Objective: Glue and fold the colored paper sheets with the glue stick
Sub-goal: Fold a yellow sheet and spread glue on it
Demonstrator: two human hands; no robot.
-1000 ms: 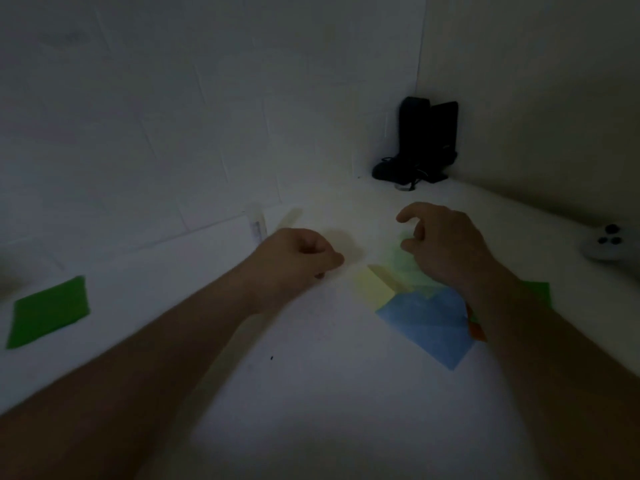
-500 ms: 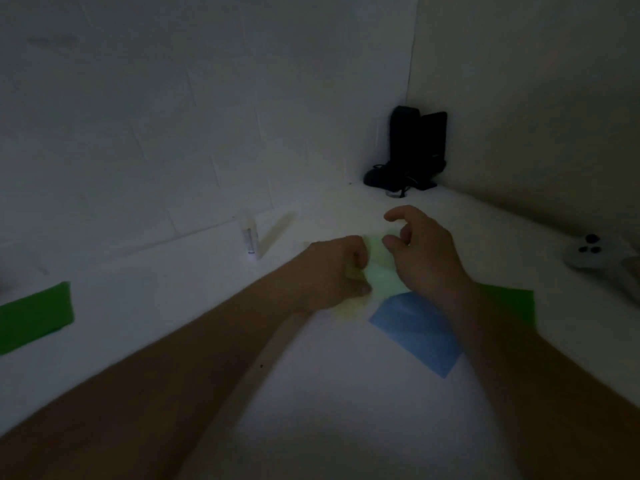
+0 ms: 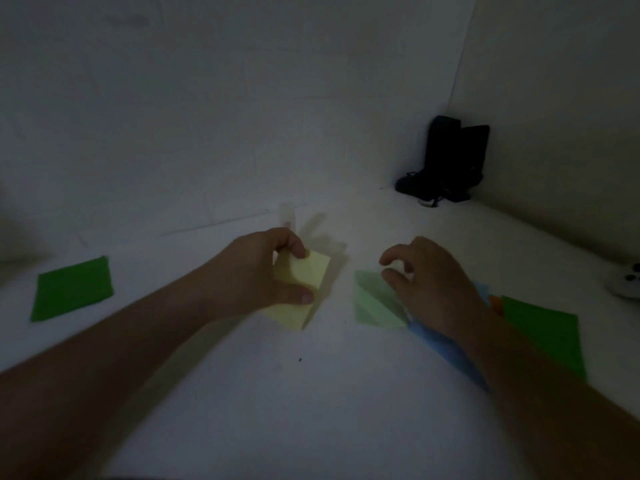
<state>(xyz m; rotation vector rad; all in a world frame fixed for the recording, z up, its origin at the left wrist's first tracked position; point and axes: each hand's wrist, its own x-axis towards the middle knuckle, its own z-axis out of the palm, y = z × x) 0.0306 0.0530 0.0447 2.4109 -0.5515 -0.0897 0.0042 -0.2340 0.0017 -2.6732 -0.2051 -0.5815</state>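
the left hand [image 3: 263, 271] pinched a folded yellow paper [image 3: 301, 289] near the middle of the frame, thumb below and fingers curled on its top edge. the right hand [image 3: 433, 289] was over a light green paper [image 3: 374, 303], its grip loosely curled and holding nothing. a blue paper [image 3: 446, 348] lay under the wrist on the white counter [image 3: 311, 410]. the blurred glue stick [image 3: 287, 216] stood just behind the left hand.

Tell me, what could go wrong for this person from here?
The left hand pinches the yellow paper only near one edge, so it might slip or crease crookedly. The glue stick stands just beyond that hand, and a reach could knock it over. The right hand hovers by the light green paper atop a loose pile; lifting it may scatter the sheets.
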